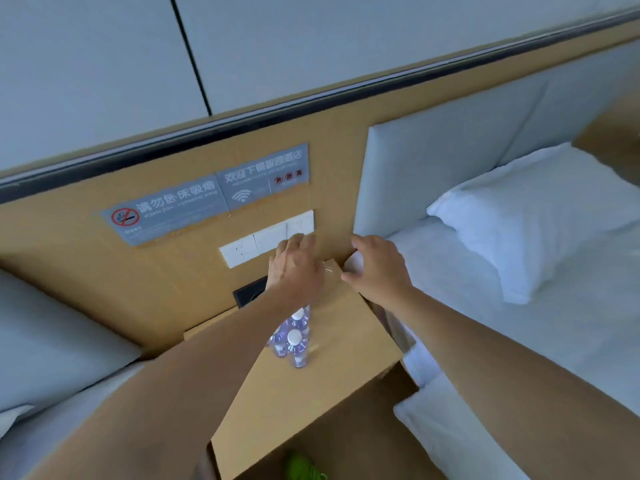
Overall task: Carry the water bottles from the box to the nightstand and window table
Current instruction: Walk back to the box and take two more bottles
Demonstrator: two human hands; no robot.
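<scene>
At far left, a strip of white bed (pixel 52 348), at about 8 o'clock. Above it, on the wooden wall panel (pixel 69 258), a grey no-smoking sign (pixel 162 216) at 10 o'clock, then a grey Wi-Fi sign (pixel 263 173), and below these a row of white switches and sockets (pixel 256 240).

Near the centre, the left hand (pixel 294 268), reaching over the back of the wooden nightstand (pixel 332 368). Fingers straight and close together, holding nothing that shows; fingertips in front of the switch row, touching or not, cannot tell.

Just below this hand, at 6 o'clock from it, the water bottles (pixel 294 337): a small cluster with white caps and purple labels, standing upright on the nightstand top, partly hidden by the left forearm. Exact count not clear; at least two caps visible.

Further right, the right hand (pixel 377 268), at the back right corner of the nightstand, fingers loosely spread. Something pale under the fingers, too blurred to name; gripped or not, cannot tell.

At 3 o'clock, a second bed with a white pillow (pixel 533 216) and a grey padded headboard (pixel 433 168). At the bottom edge, a green object (pixel 304 467), not identifiable.

As a judgement: nightstand part mostly done, with bottles already placed there. Box and window table not in view, so the window table share probably left to do.
</scene>
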